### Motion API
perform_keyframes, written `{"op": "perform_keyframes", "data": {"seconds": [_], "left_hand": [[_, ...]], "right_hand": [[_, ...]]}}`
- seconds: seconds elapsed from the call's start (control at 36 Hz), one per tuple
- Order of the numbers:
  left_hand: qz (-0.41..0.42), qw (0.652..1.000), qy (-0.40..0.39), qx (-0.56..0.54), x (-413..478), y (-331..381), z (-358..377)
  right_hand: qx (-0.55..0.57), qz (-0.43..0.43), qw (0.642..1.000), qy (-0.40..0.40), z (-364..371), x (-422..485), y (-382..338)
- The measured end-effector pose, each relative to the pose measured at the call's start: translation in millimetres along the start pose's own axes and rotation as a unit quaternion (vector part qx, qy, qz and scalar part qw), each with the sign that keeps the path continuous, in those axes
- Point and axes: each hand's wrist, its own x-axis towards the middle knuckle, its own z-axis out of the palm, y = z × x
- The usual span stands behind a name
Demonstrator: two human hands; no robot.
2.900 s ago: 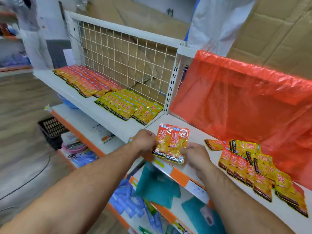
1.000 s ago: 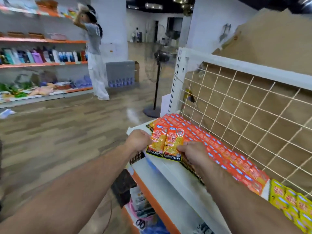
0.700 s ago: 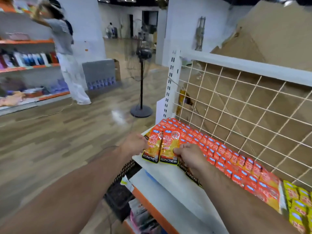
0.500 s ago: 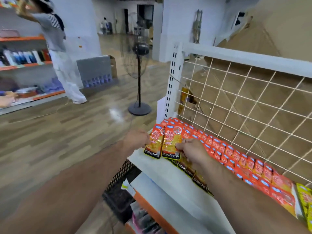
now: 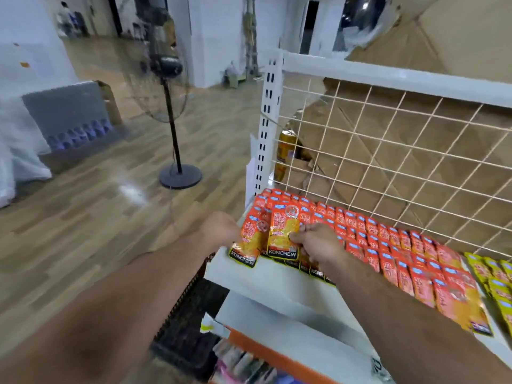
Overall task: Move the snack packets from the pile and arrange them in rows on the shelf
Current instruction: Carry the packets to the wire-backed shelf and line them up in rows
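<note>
You're well along: shelf (image 5: pixel 249 281) already packed w/ orange rows (image 5: pixel 388 245), and at its left end your left hand (image 5: pixel 221 231) holds the left packet (image 5: pixel 250 239) & right hand (image 5: pixel 315 245) pinches the right packet (image 5: pixel 282 234), both not yet laid flat; pile's out of view, so can't tell what's left.

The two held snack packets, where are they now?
In the head view, the two snack packets are at the left end of the shelf, over the front of the red rows, between the left hand and right hand.

A black pedestal fan (image 5: pixel 171 120) stands on the wood floor (image 5: pixel 91 217), an amber bottle (image 5: pixel 286 151) beside flattened cardboard (image 5: pixel 401 167).
</note>
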Motion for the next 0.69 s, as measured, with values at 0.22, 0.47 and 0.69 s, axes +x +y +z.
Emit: {"op": "perform_keyframes", "data": {"seconds": [0.22, 0.47, 0.69], "left_hand": [[0.044, 0.997, -0.047, 0.048, 2, -3, -10], [0.064, 0.996, -0.055, 0.028, 5, -5, -12], [0.06, 0.995, -0.078, 0.027, 11, -4, -16]], "right_hand": [[0.03, 0.024, 0.998, 0.054, 23, -21, -1], [0.033, 0.046, 0.995, 0.082, 32, -38, 0], [0.023, 0.061, 0.994, 0.09, 33, -35, -4]]}}
